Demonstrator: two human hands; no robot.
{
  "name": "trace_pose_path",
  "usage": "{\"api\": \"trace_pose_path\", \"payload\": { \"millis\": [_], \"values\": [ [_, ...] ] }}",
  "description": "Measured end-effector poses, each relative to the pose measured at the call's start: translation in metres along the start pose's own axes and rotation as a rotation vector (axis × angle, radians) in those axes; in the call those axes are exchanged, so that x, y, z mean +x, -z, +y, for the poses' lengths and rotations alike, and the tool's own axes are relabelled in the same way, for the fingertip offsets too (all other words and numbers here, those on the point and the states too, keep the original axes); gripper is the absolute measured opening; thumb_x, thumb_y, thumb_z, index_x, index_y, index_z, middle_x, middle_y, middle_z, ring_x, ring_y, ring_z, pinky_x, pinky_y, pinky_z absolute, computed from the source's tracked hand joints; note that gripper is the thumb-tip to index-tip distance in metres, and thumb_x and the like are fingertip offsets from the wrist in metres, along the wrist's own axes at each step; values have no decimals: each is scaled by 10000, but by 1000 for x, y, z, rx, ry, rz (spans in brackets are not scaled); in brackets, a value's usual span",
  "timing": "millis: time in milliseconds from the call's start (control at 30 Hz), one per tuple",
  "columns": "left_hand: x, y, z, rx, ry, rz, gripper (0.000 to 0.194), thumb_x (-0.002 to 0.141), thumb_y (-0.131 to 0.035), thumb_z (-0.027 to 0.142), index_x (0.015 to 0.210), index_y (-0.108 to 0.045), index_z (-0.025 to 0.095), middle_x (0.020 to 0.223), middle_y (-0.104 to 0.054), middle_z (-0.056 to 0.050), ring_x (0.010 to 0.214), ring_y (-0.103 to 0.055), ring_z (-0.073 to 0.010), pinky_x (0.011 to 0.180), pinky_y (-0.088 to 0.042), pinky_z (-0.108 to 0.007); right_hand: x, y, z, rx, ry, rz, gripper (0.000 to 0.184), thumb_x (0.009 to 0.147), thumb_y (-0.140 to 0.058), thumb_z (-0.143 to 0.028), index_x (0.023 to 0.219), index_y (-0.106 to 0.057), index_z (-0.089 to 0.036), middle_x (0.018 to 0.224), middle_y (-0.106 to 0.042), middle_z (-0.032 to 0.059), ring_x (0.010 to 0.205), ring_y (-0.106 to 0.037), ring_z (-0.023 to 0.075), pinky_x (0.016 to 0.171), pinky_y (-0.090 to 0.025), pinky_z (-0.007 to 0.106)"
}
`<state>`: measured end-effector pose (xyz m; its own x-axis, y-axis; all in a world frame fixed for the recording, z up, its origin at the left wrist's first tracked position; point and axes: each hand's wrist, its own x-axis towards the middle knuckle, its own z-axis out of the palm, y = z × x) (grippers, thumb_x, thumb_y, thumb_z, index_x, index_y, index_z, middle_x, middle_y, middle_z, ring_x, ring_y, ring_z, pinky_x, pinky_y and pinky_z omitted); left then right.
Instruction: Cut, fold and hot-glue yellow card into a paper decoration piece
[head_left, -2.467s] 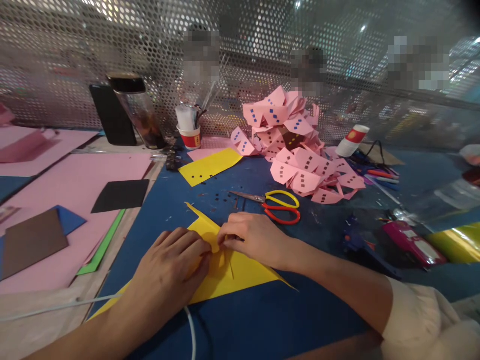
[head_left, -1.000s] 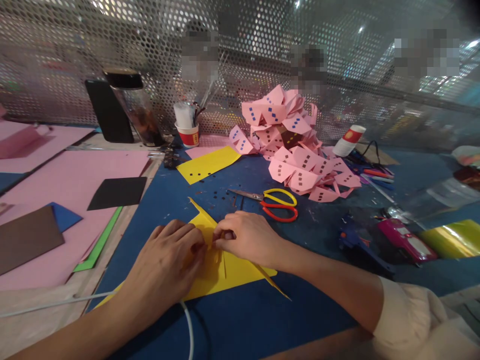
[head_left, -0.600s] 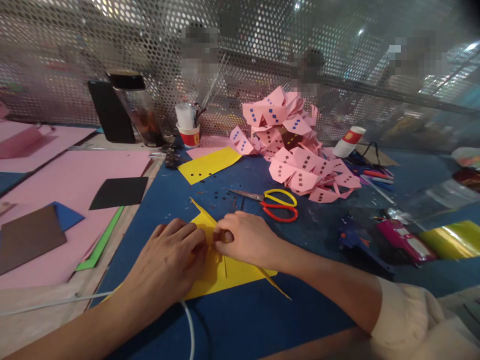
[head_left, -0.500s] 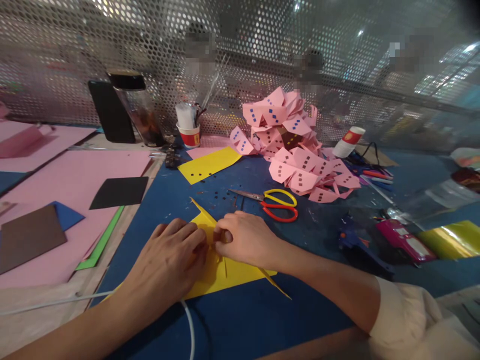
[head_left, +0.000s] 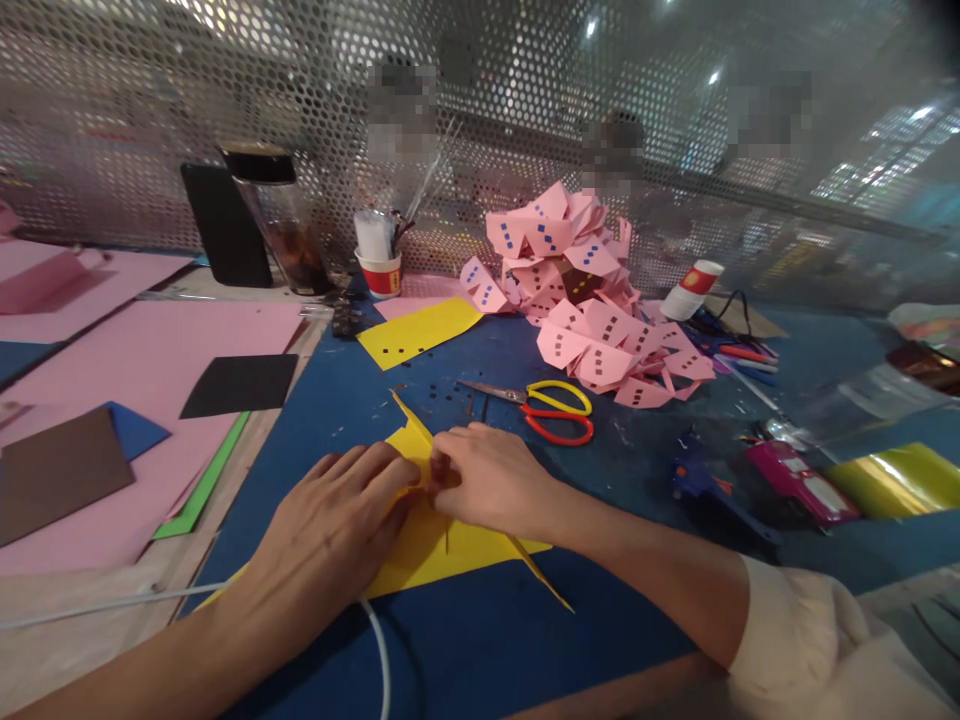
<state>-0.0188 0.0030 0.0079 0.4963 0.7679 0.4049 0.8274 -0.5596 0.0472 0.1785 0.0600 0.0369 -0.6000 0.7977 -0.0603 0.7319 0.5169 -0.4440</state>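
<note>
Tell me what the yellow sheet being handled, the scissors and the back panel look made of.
Handled yellow sheet: probably paper or card; thin and matte.
Scissors: greyish metal blades, by their dull sheen; smooth handles, perhaps plastic, given the even yellow and red.
Back panel: likely metal, silvery sheen around its holes.

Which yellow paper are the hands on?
The near yellow paper, under the left hand and right hand. The far yellow paper, bearing small black squares, and the shiny yellow piece at right are untouched.
</note>
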Motion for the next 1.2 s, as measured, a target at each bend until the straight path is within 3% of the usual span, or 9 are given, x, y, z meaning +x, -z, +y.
{"api": "trace_pose_path", "payload": {
  "millis": [200,433,633,867,1200],
  "values": [
    [-2,11,-1,46,-157,17,268,1009,-412,88,920,-641,192,878,-689,-39,788,-669,-204,797,-484,-378,1,-2,3,13,-8,5,69,817,-672,-323,823,-665,-254,902,-739,-2,892,-636,211,722,-416,308],
    [-2,13,1,136,-267,13,308,987,-419,51,918,-700,156,956,-729,-99,918,-699,-268,826,-572,-427,0,-7,1,-14,-24,33,95,846,-668,-338,831,-647,-247,926,-740,11,922,-650,216,752,-435,313],
    [-2,13,3,127,-286,47,282,978,-450,50,872,-695,143,890,-735,-98,875,-724,-261,829,-605,-429,1,-8,2,-10,-17,49,120,840,-683,-360,817,-647,-247,902,-740,9,893,-645,211,735,-426,306],
    [-6,16,1,43,-275,82,228,1002,-471,92,986,-692,144,924,-751,-80,887,-729,-232,836,-594,-397,-2,-10,2,-35,20,84,136,841,-655,-371,803,-628,-243,873,-722,-2,839,-608,203,675,-368,309],
    [-5,9,2,-7,-233,67,298,1025,-441,113,860,-681,173,891,-715,-74,813,-686,-210,706,-532,-363,-1,-8,3,-28,16,54,109,825,-676,-340,830,-626,-243,886,-724,-7,859,-614,201,687,-363,304]
  ]
}}
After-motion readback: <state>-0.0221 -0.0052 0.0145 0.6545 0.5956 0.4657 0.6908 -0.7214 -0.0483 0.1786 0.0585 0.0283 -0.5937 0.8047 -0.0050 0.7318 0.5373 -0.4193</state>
